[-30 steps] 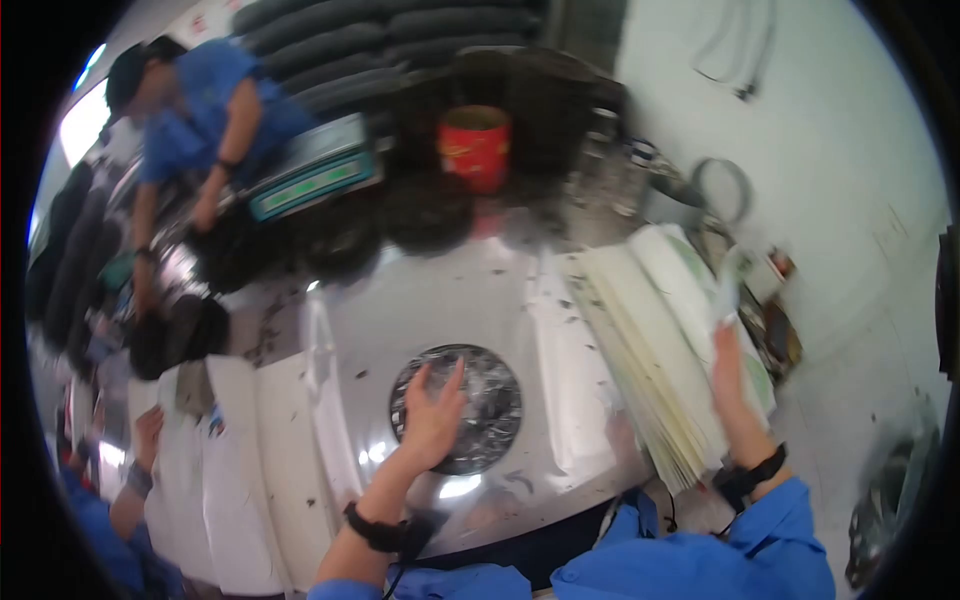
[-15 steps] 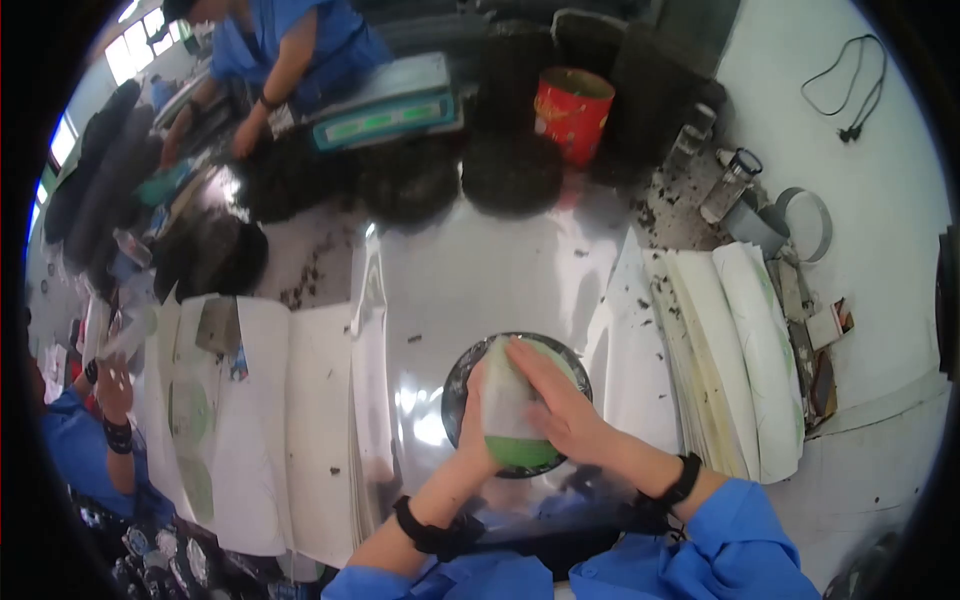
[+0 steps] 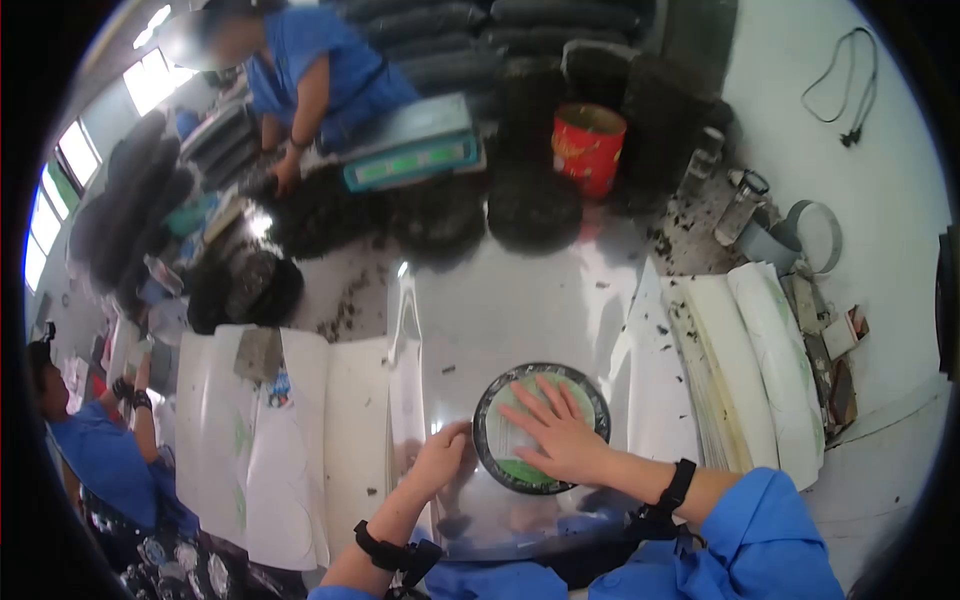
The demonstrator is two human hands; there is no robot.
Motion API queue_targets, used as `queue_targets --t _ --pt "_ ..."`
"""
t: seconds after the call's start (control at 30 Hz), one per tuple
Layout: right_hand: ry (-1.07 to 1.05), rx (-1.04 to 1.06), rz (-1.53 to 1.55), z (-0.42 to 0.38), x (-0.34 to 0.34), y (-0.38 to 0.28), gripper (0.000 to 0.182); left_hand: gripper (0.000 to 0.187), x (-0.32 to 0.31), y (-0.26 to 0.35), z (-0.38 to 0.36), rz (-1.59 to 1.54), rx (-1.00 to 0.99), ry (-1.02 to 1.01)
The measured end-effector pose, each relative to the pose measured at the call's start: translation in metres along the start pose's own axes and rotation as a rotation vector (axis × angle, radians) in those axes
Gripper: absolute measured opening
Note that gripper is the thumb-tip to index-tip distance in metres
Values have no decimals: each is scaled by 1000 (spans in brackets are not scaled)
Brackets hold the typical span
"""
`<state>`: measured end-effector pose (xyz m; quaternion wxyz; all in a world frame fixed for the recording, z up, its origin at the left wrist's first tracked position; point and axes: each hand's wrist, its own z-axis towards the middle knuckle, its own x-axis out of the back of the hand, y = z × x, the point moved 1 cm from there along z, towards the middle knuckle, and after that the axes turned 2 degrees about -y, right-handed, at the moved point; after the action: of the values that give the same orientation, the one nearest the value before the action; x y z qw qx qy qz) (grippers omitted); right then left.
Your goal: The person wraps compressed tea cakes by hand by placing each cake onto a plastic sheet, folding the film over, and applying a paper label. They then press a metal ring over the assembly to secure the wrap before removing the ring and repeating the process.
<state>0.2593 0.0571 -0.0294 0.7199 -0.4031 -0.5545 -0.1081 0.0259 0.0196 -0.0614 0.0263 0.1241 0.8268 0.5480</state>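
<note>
The right hand lay flat, fingers spread, pressing the green-and-white paper down into the round mould on the shiny worktop, while the left hand, fingers curled, steadied its rim.

My two hands, left and right, one round dish, one red bucket, one scale, two co-workers, two paper stacks.
</note>
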Motion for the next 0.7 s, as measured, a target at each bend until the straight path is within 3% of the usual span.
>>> queue_targets --t 0.03,0.07,0.1,0.17,0.2,0.23,0.3,0.37,0.43,0.47,0.53,0.57,0.63,0.67,0.7 --pt "42 11 178 -4 -1 6 67 46 2 -17 12 49 156 35" --pt "225 -10 361 -9 4 7 65 44 1 -24 18 88 321 72" --pt "241 -11 349 -13 10 7 65 44 -5 -18 20 98 304 67" --pt "523 -77 834 -30 20 3 60 35 -18 10 15 -165 -66 348" --pt "610 -63 1358 -37 29 -7 60 41 -28 63 -4 -145 -204 130" --pt "630 -88 1358 -49 28 1 60 38 -50 108 -25 6 -439 123" --pt "697 -385 1546 -77 27 25 63 43 -75 115 -22 735 -808 107" --pt "755 -633 1154 -109 29 41 57 54 -96 69 -12 1181 -740 -13" --pt "719 -662 801 -134 11 68 57 61 -100 62 -17 1104 -665 22" --pt "705 -664 807 -142 9 73 57 62 -94 68 -26 1062 -628 123" --pt "511 -394 243 -144 24 56 64 62 -72 62 -39 979 -538 313" --pt "493 -382 262 -143 21 53 64 62 -54 44 -45 853 -548 376" --pt "104 -381 -249 -143 7 49 69 59 -29 1 -67 696 -439 503" --pt "123 -394 -231 -149 -12 54 70 59 -26 -21 -81 703 -430 510" --pt "124 -397 -222 -150 -15 53 70 59 -26 -45 -96 989 -316 420"
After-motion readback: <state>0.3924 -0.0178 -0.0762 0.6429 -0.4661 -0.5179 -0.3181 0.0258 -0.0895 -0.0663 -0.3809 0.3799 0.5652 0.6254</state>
